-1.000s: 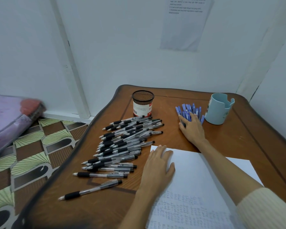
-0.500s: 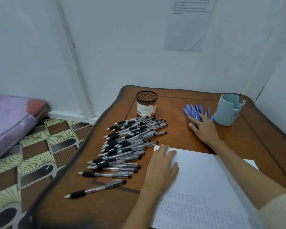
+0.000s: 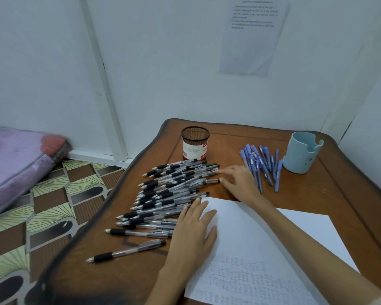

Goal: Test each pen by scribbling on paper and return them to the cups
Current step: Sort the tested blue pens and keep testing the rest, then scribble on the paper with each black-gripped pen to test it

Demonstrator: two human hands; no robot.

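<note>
Several clear pens with black grips [image 3: 169,190] lie in a pile on the left half of the wooden table [image 3: 330,194]. Several blue pens [image 3: 262,164] lie fanned out beside a light blue cup [image 3: 300,156]. A black mesh cup [image 3: 195,143] stands behind the black-grip pile. My left hand [image 3: 194,234] rests flat on the left edge of the white paper [image 3: 262,249], which bears faint scribbles at its near end. My right hand [image 3: 238,181] lies between the two piles, its spread fingertips touching the tail ends of the black-grip pens; it holds nothing.
The table stands in a corner of white walls, with a printed sheet [image 3: 253,34] taped above it. A purple mattress [image 3: 13,164] lies on the patterned floor [image 3: 53,205] to the left. One pen [image 3: 125,252] lies apart near the table's front left edge.
My right hand has left the blue pens and moved left to the ends of the black-grip pens. My left hand stays on the paper.
</note>
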